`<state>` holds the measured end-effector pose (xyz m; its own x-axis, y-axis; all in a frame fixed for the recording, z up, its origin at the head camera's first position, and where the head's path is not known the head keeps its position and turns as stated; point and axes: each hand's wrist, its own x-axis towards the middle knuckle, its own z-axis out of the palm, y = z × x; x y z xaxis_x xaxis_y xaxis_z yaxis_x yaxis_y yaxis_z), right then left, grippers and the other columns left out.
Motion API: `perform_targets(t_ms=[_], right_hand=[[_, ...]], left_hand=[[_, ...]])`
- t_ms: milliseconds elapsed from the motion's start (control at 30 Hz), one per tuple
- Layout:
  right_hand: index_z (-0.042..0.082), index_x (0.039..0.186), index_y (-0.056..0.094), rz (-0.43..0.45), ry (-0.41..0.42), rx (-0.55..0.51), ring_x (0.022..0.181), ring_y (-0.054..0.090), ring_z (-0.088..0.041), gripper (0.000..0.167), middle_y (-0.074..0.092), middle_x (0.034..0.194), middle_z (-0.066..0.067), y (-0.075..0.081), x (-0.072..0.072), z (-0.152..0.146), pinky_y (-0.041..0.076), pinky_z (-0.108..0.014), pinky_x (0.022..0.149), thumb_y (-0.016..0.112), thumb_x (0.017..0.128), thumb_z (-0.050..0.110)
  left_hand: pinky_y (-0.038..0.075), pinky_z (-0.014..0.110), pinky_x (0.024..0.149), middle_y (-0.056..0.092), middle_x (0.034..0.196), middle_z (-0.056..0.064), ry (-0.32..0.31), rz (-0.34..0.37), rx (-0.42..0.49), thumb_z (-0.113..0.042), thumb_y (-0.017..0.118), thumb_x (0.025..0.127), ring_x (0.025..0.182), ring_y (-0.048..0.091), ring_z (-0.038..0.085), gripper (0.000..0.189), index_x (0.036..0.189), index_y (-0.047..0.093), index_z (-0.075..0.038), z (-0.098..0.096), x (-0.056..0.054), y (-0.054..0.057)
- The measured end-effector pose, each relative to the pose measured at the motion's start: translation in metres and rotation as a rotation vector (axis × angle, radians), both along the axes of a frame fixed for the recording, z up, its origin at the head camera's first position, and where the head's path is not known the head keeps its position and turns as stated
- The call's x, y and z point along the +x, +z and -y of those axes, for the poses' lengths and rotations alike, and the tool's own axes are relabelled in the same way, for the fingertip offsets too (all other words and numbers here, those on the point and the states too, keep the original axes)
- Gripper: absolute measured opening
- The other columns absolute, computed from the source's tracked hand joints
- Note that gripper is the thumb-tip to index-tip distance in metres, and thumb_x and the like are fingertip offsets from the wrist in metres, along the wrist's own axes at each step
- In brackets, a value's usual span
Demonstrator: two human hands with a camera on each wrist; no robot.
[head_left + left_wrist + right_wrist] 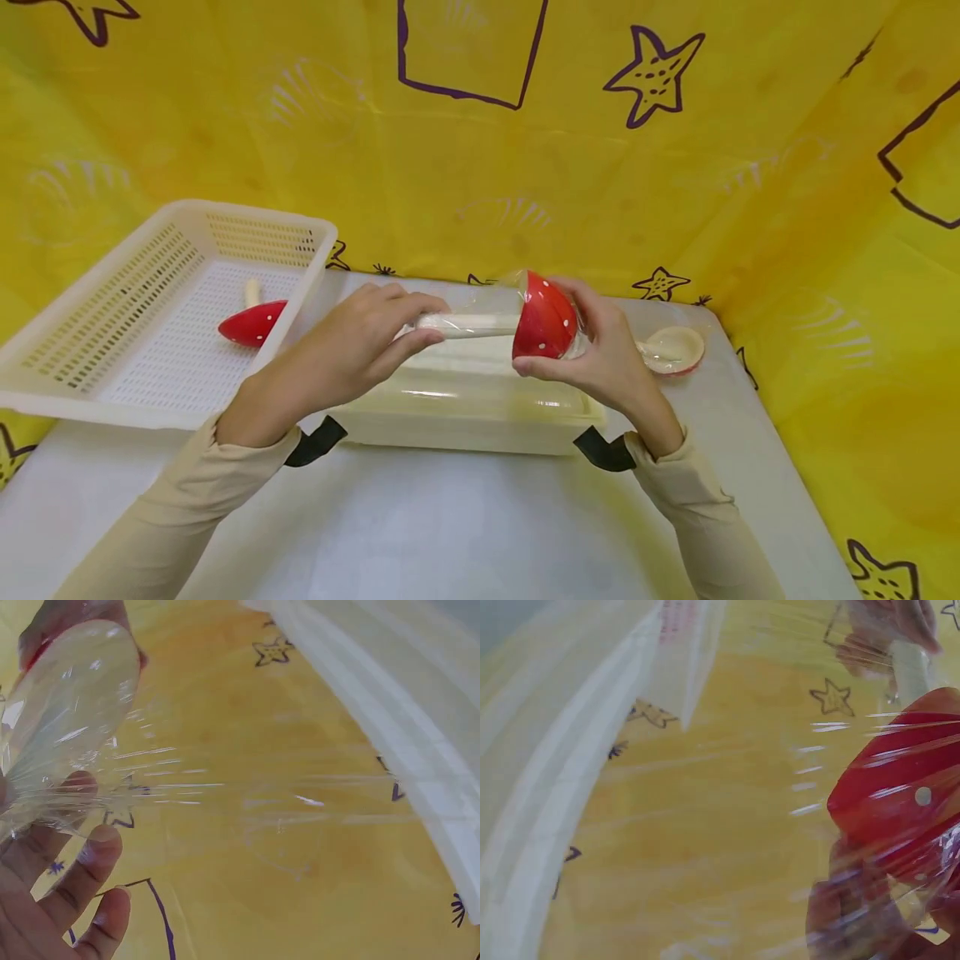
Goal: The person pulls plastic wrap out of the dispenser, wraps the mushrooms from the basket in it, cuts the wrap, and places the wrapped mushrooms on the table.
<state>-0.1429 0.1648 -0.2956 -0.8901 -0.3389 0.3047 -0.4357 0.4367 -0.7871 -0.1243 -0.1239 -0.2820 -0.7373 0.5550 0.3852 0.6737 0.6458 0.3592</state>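
A red, white-dotted ladle (546,321) with a white handle is held sideways above a cream box, clear film round it. My left hand (367,342) pinches the handle's end between thumb and fingers. Around the red bowl curl the fingers of my right hand (600,346). In the left wrist view, clear plastic film (180,787) stretches from the ladle toward a pale edge. The right wrist view shows that film drawn over the red bowl (907,780). The cream box (465,417), with a rounded glossy front, sits on the table just below both hands.
To the left stands a white slotted basket (176,408), with another red dotted ladle (251,323) inside. At the right lies a ladle (675,348) with a cream inside and red underside, in clear film. A yellow patterned cloth (480,167) hangs behind the white table (465,525).
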Motion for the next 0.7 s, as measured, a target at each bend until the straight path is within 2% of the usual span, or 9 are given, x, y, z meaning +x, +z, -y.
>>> perform_targets(t_ms=[267, 467, 700], right_hand=[[0.019, 0.137, 0.054, 0.087, 0.014, -0.007, 0.110, 0.060, -0.017, 0.070, 0.065, 0.125, 0.001, -0.013, 0.018, -0.001, 0.059, -0.030, 0.081, 0.086, 0.074, 0.023], [0.016, 0.137, 0.054, 0.124, 0.027, -0.005, 0.111, 0.060, -0.020, 0.071, 0.065, 0.126, -0.001, -0.022, 0.031, -0.003, 0.059, -0.030, 0.083, 0.086, 0.074, 0.025], [0.018, 0.133, 0.056, 0.155, 0.053, -0.018, 0.108, 0.061, -0.021, 0.068, 0.065, 0.124, -0.001, -0.030, 0.050, -0.005, 0.060, -0.030, 0.077, 0.087, 0.073, 0.024]], left_hand=[[0.047, 0.041, 0.090, 0.068, 0.098, 0.002, -0.019, 0.065, -0.012, -0.024, 0.064, 0.096, 0.093, 0.060, 0.023, 0.029, 0.121, 0.064, -0.009, 0.001, 0.016, -0.006], [0.048, 0.042, 0.090, 0.069, 0.103, 0.001, -0.036, 0.092, -0.029, -0.024, 0.063, 0.097, 0.097, 0.062, 0.022, 0.025, 0.119, 0.065, -0.011, 0.001, 0.027, -0.009], [0.048, 0.031, 0.084, 0.065, 0.097, -0.012, -0.115, 0.112, 0.004, -0.028, 0.061, 0.098, 0.091, 0.056, 0.007, 0.022, 0.117, 0.066, -0.017, 0.004, 0.041, -0.018]])
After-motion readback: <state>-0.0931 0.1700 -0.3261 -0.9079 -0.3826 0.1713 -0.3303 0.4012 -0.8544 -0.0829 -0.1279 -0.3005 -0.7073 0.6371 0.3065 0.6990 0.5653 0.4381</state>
